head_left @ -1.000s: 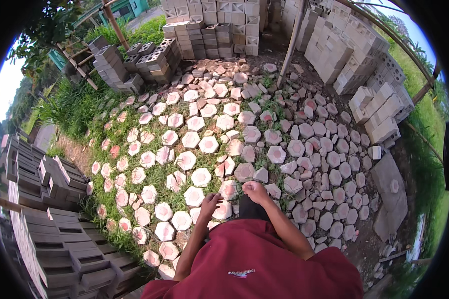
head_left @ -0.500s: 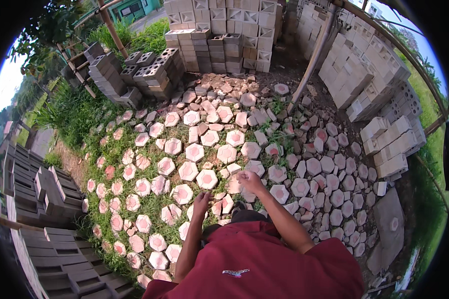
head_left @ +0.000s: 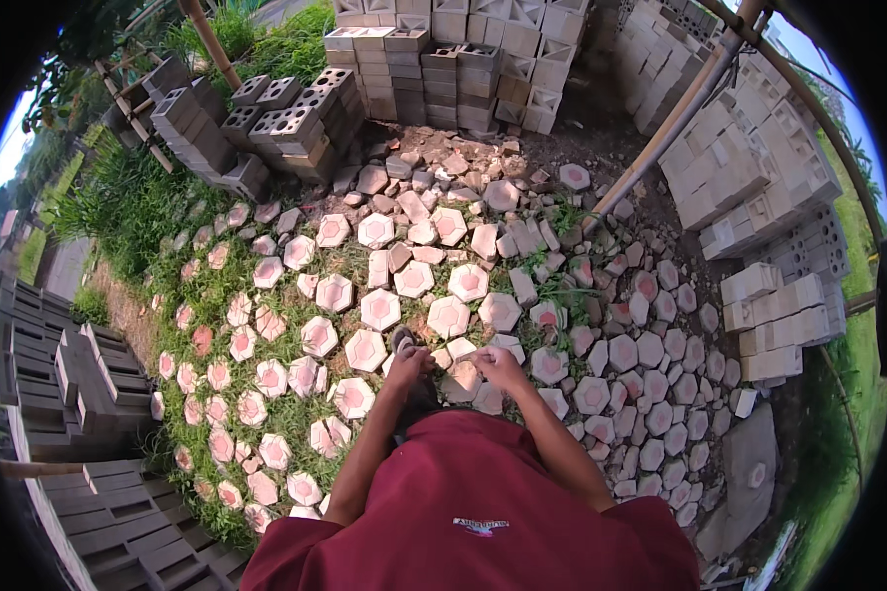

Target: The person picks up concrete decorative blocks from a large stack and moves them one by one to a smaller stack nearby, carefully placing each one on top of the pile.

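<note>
Head view: one slab (head_left: 461, 384) shows between left hand (head_left: 411, 367) and right hand (head_left: 500, 368), both part-curled, contents indiscernible. One shoe (head_left: 402, 339) shows just beyond left hand. Pavers (head_left: 378, 309), too numerous to count, surround.

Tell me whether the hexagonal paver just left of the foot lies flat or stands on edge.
Flat: the hexagonal paver shows its broad pale face, pink in the middle, turned upward, near the left hand.

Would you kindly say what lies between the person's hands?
In the head view, pale paving stones show below, between the left hand and the right hand.
</note>
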Demonstrator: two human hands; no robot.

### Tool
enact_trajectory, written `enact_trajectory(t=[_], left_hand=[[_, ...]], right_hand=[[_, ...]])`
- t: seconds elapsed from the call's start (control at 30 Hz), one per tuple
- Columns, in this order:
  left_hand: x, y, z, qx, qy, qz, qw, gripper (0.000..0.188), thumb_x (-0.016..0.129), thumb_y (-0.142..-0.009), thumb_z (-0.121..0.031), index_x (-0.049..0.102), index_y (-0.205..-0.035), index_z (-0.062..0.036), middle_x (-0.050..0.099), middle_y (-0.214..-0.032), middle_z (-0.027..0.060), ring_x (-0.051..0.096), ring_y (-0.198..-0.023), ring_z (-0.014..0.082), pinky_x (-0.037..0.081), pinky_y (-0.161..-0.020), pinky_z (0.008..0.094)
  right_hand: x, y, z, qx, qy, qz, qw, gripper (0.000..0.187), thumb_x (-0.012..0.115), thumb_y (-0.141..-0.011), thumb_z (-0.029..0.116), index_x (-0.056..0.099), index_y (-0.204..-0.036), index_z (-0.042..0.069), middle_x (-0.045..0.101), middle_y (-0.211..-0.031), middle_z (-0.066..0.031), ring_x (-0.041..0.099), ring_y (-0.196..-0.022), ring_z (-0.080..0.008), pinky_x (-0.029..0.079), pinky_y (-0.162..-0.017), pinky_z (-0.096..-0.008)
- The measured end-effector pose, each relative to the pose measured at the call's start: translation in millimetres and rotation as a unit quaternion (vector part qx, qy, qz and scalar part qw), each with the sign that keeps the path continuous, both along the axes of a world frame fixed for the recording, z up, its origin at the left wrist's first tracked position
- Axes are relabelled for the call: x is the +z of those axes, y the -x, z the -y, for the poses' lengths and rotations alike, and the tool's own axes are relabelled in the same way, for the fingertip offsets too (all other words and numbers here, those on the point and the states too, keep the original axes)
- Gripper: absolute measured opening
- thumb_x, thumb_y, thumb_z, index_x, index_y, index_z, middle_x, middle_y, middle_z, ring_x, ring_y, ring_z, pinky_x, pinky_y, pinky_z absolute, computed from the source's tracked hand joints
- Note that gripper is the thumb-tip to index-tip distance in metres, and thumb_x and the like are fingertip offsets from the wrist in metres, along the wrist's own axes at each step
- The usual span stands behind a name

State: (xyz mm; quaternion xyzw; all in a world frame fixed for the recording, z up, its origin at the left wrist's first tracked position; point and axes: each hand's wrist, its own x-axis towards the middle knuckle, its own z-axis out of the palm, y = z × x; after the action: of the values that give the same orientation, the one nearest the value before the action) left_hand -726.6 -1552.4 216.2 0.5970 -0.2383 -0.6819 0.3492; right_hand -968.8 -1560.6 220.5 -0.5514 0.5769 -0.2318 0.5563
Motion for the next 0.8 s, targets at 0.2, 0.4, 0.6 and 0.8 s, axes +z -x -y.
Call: enact_trajectory(t=[0.2,0.4,0.6,0.8], left_hand=[[31.7,-60.3,154.6,-0.124,0.079,0.103,0.984,0.032,0.050,-0.095,-0.032,0.058,-0.106,-0.0037,0.065,-0.100,0.0075,0.061,-0.088,0.0167,0.048,-0.075,0.0325],[42.9,-116.6,263.7,-0.073,0.100,0.098,0.987,0.032,0.052,-0.093,-0.033,0.061,-0.103,-0.0035,0.066,-0.093,0.0060,0.062,-0.082,0.0153,0.048,-0.072,0.0309],[5.4,-159.7,304.3,-0.076,0.030,0.105,0.991,0.033,0.052,-0.093,-0.031,0.059,-0.106,-0.0013,0.067,-0.096,0.0076,0.064,-0.086,0.0163,0.049,-0.071,0.0312],[-19.6,-171.5,397.2,-0.087,0.002,0.105,0.991,0.030,0.053,-0.093,-0.032,0.060,-0.102,-0.0034,0.067,-0.090,0.0059,0.063,-0.082,0.0150,0.048,-0.069,0.0298]], right_hand=[[5.8,-47.4,145.8,-0.124,-0.014,0.067,0.990,0.026,0.059,-0.089,0.018,0.058,-0.105,-0.003,0.067,-0.088,-0.0086,0.064,-0.077,-0.0133,0.050,-0.064,-0.0250],[-2.3,-117.5,255.2,-0.078,0.103,-0.015,0.992,0.025,0.062,-0.089,0.021,0.061,-0.102,-0.001,0.066,-0.085,-0.0074,0.064,-0.078,-0.0134,0.051,-0.070,-0.0263],[2.0,-168.6,322.4,-0.027,-0.008,0.110,0.994,0.021,0.060,-0.089,0.017,0.061,-0.099,-0.002,0.064,-0.084,-0.0052,0.061,-0.073,-0.0108,0.049,-0.067,-0.0246],[-16.5,-161.9,459.7,-0.048,-0.044,0.080,0.995,0.019,0.060,-0.087,0.015,0.061,-0.099,-0.001,0.065,-0.083,-0.0047,0.060,-0.072,-0.0111,0.048,-0.064,-0.0235]])
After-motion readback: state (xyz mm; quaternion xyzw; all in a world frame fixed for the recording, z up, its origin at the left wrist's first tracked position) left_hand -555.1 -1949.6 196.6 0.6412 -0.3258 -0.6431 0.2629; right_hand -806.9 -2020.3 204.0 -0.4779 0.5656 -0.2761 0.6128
